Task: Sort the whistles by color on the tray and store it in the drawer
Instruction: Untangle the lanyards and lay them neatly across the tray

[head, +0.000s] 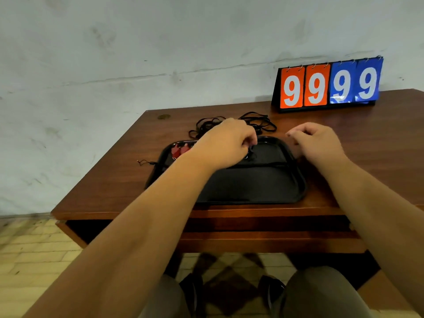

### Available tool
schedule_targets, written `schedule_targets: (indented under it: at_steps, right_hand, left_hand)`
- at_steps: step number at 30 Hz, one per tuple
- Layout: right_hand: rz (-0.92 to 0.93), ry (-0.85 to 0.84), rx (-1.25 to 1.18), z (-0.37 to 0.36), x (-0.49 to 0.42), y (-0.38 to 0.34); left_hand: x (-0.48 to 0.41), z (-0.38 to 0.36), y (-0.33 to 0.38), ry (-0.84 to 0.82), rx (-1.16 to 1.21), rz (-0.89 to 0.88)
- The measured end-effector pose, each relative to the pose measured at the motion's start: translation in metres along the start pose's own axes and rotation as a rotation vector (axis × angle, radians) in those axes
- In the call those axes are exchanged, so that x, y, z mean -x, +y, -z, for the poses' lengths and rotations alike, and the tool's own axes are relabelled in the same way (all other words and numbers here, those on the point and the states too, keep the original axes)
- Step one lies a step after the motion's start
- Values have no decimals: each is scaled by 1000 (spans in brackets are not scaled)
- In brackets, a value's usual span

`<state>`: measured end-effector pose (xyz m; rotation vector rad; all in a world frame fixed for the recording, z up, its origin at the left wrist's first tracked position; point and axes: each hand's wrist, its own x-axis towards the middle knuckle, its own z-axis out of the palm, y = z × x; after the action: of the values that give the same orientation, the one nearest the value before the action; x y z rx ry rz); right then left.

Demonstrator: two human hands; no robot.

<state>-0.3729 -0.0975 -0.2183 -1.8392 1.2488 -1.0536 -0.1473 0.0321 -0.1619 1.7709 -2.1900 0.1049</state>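
Note:
A black tray (257,187) lies on the wooden table near its front edge. Red whistles (179,149) sit in the tray's far left corner, partly hidden by my left forearm. My left hand (226,142) hovers over the tray's far middle, its fingers pinched on a small black whistle (250,150) with a metal ring hanging below. My right hand (317,141) is over the tray's far right rim, fingers loosely curled and holding nothing. A tangle of black lanyards (257,123) lies on the table just beyond the tray.
A flip scoreboard (328,84) showing 9 9 9 9 stands at the table's back right. A loose black cord (146,162) lies left of the tray. The open drawer (263,228) sits below the table's front edge. My knees are underneath.

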Motion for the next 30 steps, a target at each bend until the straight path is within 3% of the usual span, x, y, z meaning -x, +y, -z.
schedule_targets:
  at_steps: [3,14,18,24,30]
  right_hand:
    - [-69,94,-151,-1,-8,6]
    - [-62,16,-93,0,-13,11]
    - [-41,12,-107,3,-10,8]
    - [61,-49,-141,7,-1,2]
    - [160,-72,-196,9,3,-4]
  left_hand:
    - [-25,-12,-1,-47,-19,42]
    - [-51,-23,-13,-217,88,174]
    - [-56,-18,-10,-65,103,180]
    - [-76,1,14,279,559,310]
    - [-90,8,51,255,811,292]
